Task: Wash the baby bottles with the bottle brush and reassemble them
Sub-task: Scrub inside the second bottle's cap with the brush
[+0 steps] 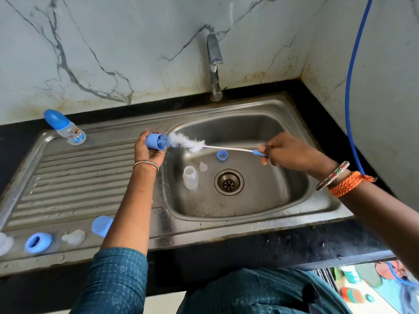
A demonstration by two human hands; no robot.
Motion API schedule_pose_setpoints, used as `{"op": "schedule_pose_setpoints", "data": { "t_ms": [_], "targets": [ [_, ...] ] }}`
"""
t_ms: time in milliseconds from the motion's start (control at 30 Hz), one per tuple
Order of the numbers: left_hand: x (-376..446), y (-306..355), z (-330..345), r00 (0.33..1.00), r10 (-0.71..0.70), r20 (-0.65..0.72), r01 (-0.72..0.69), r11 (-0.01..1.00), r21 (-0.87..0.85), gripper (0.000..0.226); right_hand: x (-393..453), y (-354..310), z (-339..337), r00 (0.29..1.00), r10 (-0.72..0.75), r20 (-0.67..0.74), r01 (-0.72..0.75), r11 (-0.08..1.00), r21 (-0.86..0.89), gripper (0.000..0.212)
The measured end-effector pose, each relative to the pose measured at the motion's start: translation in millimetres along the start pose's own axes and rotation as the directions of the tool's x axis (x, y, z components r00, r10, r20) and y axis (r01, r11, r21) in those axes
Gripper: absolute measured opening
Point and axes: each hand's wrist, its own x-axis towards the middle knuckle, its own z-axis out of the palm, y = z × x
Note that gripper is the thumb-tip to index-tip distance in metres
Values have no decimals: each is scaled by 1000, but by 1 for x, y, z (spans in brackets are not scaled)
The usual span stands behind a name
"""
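My left hand point(147, 152) grips a blue bottle cap point(155, 141) over the sink's left rim, its mouth turned right. The white bristles of the bottle brush point(188, 143) reach into the cap. My right hand point(292, 155) pinches the brush's blue handle end over the basin. In the basin lie a clear bottle body point(190, 177), a clear teat point(203, 167) and a blue collar ring point(222, 155). On the drainboard's near edge sit another blue cap point(102, 225), a clear teat point(73, 237) and a blue ring point(37, 242). An assembled bottle point(65, 128) stands at the far left.
The steel sink point(249, 223) has a drain point(229, 181) in the middle and a tap point(214, 66) behind it, with no water running. A blue hose point(350, 91) hangs down the right wall. Black counter surrounds the sink; marble-look tiles form the wall.
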Motion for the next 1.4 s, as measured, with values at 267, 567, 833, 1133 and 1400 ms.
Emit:
{"op": "schedule_pose_setpoints", "data": {
  "t_ms": [267,567,833,1133,1400],
  "targets": [
    [7,0,1,997,-19,73,18,1000,17,18,2,-1,-3,917,36,397,-96,986,133,17],
    [4,2,2,999,13,38,-10,997,-74,18,7,13,7,969,-120,-215,92,986,-136,12],
    [-1,-2,3,997,19,74,-13,996,-85,21,6,3,-1,992,-52,-111,20,963,-270,32],
    [-2,-1,0,999,19,29,-16,996,-90,22,-1,2,3,943,-220,-249,115,920,-375,12],
    [-4,4,2,999,37,37,-31,989,-146,22,3,7,10,973,-177,-152,118,936,-333,20]
  ]
}}
